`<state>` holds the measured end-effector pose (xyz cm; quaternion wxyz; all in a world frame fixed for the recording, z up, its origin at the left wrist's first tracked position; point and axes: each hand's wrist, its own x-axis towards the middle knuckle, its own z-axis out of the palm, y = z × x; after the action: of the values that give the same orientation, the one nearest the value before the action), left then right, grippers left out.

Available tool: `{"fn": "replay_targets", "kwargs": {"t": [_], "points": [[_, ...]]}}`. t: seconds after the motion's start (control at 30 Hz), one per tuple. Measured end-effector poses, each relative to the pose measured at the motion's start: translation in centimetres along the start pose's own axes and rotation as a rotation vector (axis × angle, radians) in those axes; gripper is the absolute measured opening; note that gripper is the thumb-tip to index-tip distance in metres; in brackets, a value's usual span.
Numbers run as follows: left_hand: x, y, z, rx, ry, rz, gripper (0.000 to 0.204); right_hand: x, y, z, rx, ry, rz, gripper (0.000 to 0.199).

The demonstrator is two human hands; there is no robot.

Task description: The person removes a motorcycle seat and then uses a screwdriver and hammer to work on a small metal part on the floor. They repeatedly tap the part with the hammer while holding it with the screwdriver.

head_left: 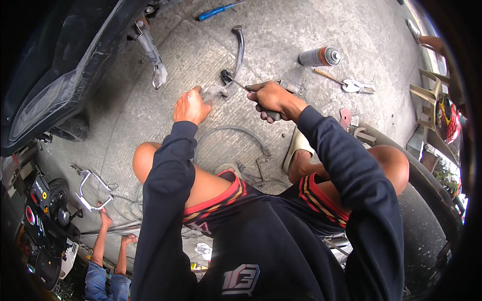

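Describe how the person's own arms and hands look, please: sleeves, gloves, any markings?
Both arms wear long dark navy sleeves down to the wrists, plain, with no visible markings. The left hand and right hand are bare: no gloves, and no rings or watch visible.

Ground surface: grey concrete floor (pixel 311 30), rough, stained and dusty, filling the upper and middle frame in even daylight. Upper left: dark bodywork of a scooter (pixel 45 75) with its kickstand (pixel 150 50) over the concrete. Top centre: blue-handled screwdriver (pixel 217 10) lying flat. Upper right: spray can (pixel 320 56) on its side, with a wooden-handled tool (pixel 329 76) just beside it. Right edge: pale plastic chair (pixel 427 95); bright light beyond it. Lower left: a second motorcycle (pixel 47 220) and another person's bare feet (pixel 115 233).
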<state>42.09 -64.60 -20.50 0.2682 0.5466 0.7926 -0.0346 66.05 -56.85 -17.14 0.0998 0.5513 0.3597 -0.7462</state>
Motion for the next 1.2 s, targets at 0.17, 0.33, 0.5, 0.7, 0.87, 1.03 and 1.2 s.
{"fn": "replay_targets", "kwargs": {"t": [0.17,0.33,0.5,0.7,0.87,1.03,1.2], "points": [[0.0,-0.2,0.0,-0.021,-0.008,-0.017,0.05,0.3,0.4,0.6,0.01,0.015,-0.024,0.046],[0.0,-0.1,-0.5,-0.01,-0.054,-0.031,0.056,0.9,-0.2,0.4,-0.038,0.056,-0.056,0.026],[0.3,-0.6,-0.7,-0.034,-0.064,-0.038,0.057,1.7,-1.2,-0.6,-0.126,-0.016,-0.014,0.044],[0.7,-1.3,-0.5,-0.047,-0.026,-0.003,0.052,1.3,-2.9,0.0,-0.166,-0.027,0.031,0.045],[1.3,-1.7,-0.5,-0.06,-0.06,0.002,0.052,2.1,-3.0,0.2,-0.108,-0.085,0.044,0.046],[1.2,-1.4,-0.7,-0.029,-0.078,-0.025,0.05,2.7,-1.8,0.6,-0.285,0.023,-0.143,0.047],[-0.4,0.3,-0.3,0.001,-0.035,0.018,0.048,0.2,-0.3,4.2,-0.799,0.335,-0.397,0.048]]}}
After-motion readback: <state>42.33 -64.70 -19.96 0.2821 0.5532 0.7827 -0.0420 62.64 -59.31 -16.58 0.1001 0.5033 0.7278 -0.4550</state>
